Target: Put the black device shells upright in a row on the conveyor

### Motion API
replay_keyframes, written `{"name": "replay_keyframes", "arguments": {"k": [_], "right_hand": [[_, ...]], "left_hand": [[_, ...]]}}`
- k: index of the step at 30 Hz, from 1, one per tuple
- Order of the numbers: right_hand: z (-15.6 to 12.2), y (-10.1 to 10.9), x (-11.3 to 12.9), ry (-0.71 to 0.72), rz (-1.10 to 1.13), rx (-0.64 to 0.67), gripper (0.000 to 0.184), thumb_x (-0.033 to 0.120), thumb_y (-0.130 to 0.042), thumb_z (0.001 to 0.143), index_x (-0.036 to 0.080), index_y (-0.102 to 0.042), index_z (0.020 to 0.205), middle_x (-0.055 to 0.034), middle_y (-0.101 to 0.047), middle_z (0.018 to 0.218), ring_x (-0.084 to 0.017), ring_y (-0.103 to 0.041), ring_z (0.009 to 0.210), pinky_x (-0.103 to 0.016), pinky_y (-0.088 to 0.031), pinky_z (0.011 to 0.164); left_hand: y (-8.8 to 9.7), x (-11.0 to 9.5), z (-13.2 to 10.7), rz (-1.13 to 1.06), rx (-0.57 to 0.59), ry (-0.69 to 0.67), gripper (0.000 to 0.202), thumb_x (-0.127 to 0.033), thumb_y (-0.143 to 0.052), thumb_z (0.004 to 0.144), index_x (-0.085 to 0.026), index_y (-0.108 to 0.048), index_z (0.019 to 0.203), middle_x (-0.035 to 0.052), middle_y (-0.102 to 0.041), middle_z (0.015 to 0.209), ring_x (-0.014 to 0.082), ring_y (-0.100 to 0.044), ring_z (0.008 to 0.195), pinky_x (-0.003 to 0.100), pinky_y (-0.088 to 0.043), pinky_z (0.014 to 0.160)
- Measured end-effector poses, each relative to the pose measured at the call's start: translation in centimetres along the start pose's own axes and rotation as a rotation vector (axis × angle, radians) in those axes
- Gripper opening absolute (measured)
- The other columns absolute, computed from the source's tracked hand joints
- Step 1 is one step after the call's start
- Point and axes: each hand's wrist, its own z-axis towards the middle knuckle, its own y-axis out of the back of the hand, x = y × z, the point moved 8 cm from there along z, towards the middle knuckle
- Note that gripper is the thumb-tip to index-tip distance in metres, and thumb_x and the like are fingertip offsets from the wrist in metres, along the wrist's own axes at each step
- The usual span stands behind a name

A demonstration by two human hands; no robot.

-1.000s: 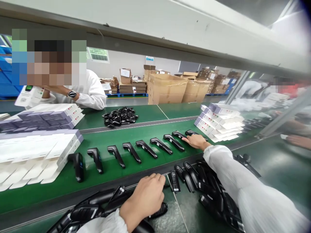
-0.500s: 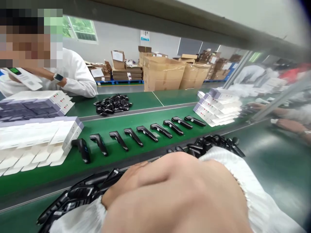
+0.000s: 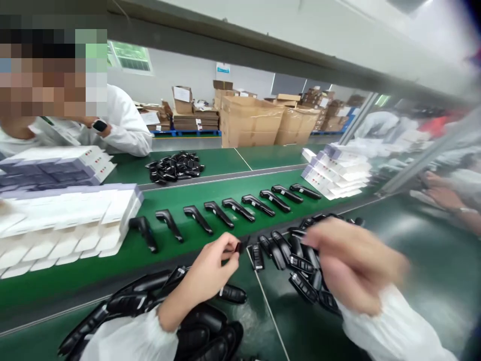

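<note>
My left hand point(image 3: 212, 265) is closed in a pinch around a small dark piece point(image 3: 238, 246), too small to name, above the near edge of the green belt. Beneath its wrist lies a heap of black handle-shaped shells point(image 3: 203, 321). My right hand point(image 3: 353, 263), smeared by motion, hovers at a pile of smaller black ribbed covers point(image 3: 300, 283); whether its fingers hold anything is hidden. One ribbed cover point(image 3: 257, 257) lies upright at the pile's left end, between the hands. Several black pistol-shaped housings point(image 3: 233, 209) rest in a slanted row on the belt.
White folded cartons point(image 3: 75, 235) fill the belt's left, and another carton stack point(image 3: 334, 173) stands at its right. Across the belt sits a person in a white sleeve point(image 3: 130, 120), beside a heap of black parts point(image 3: 176, 167). A metal post point(image 3: 361, 118) rises at right.
My hands, overlapping close to the camera before, have separated: the left is at the belt edge with a small piece, the right over the cover pile. The view has shifted slightly.
</note>
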Motion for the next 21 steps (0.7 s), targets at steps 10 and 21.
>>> {"name": "replay_keyframes", "arguments": {"k": [10, 21], "right_hand": [[5.1, -9.6, -12.5, -0.272, 0.299, 0.001, 0.035, 0.040, -0.064, 0.089, 0.022, -0.064, 0.119, -0.0039, -0.068, 0.099, -0.020, -0.064, 0.088, -0.033, -0.052, 0.080], [9.6, -12.5, -23.1, -0.138, -0.665, 0.375, 0.049, 0.026, -0.050, 0.096, 0.009, -0.045, 0.141, -0.0215, -0.060, 0.125, -0.032, -0.057, 0.118, -0.041, -0.044, 0.098]], "left_hand": [[-1.5, 1.3, 2.7, 0.221, -0.130, 0.038, 0.021, -0.034, -0.046, 0.095, -0.021, -0.046, 0.111, 0.0100, -0.059, 0.115, 0.0246, -0.060, 0.107, 0.040, -0.050, 0.091], [-2.8, 3.7, -0.4, 0.784, 0.165, 0.064, 0.031, -0.006, -0.048, 0.081, -0.013, -0.065, 0.107, 0.0140, -0.064, 0.108, 0.0294, -0.062, 0.101, 0.040, -0.049, 0.087]]}}
